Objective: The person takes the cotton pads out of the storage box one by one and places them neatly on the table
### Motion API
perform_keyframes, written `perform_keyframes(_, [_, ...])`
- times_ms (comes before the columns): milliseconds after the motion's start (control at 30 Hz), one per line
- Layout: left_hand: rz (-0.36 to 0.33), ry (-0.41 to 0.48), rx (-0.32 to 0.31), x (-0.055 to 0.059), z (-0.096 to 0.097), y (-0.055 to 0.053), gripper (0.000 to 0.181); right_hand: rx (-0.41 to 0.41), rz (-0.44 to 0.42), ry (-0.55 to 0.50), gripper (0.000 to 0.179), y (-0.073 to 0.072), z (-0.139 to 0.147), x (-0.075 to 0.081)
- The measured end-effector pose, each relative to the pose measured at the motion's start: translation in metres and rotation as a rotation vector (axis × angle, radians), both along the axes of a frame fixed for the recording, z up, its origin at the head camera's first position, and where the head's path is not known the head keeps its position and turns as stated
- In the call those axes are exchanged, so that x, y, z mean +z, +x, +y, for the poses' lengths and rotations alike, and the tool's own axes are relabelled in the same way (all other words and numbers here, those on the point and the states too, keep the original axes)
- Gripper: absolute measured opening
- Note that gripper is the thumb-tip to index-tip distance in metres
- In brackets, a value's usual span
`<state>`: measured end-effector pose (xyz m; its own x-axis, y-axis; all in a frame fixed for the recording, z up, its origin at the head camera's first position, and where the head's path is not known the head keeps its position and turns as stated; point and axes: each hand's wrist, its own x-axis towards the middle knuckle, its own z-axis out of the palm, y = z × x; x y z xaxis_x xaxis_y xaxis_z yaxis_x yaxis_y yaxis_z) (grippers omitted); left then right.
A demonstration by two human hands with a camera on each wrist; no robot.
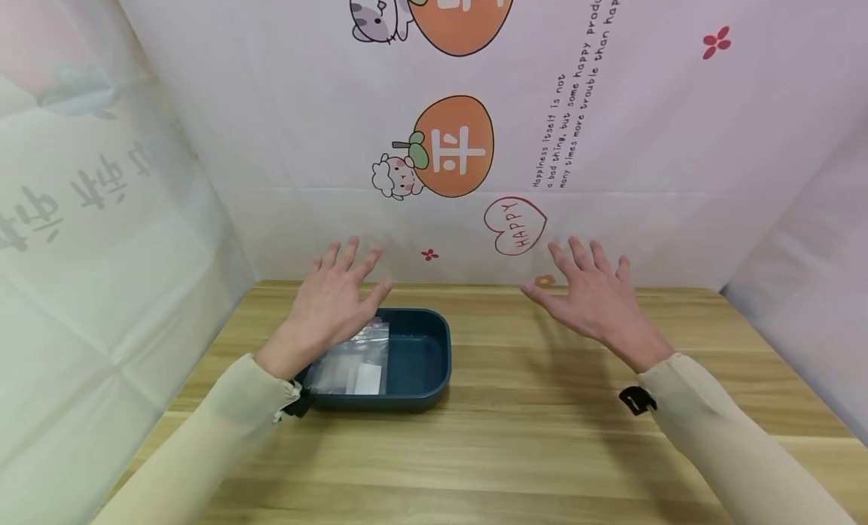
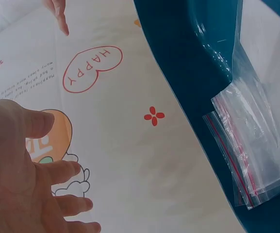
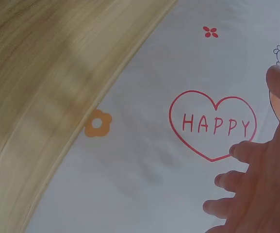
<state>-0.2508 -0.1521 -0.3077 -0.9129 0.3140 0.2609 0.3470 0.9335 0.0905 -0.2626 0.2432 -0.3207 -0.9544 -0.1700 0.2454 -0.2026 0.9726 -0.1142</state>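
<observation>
My left hand (image 1: 332,299) is held up with fingers spread, overlapping the left end of a dark teal tray (image 1: 444,359) in the head view. Inside that tray lie clear zip bags (image 1: 339,368) with a white label (image 1: 368,379); in the left wrist view red seal lines run along the edges of the bags (image 2: 261,145). Part of the tray's left side is hidden behind the hand and wrist. Over the right half of the table, my right hand (image 1: 597,299) is raised with its fingers spread too. Neither hand holds anything.
The wooden table (image 1: 515,457) ends at a white printed curtain (image 1: 305,133) with orange fruit drawings and a HAPPY heart (image 1: 515,225). More white cloth (image 1: 88,284) hangs at the left, and a further sheet (image 1: 814,284) closes the right side.
</observation>
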Motion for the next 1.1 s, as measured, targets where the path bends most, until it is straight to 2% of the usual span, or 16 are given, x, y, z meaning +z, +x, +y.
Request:
perform_keyframes(300, [-0.016,0.009,-0.011,0.0,-0.003,0.005,0.071,0.02,0.004,-0.014,0.108,0.008,-0.001,-0.001])
perform_keyframes(633, [0.021,0.035,-0.014,-0.008,-0.009,0.013,0.07,0.058,0.012,-0.007,0.107,0.015,-0.009,0.0])
perform_keyframes(1100, [0.024,0.074,-0.044,-0.013,-0.009,0.024,0.071,0.111,0.031,-0.011,0.106,0.026,-0.024,0.002])
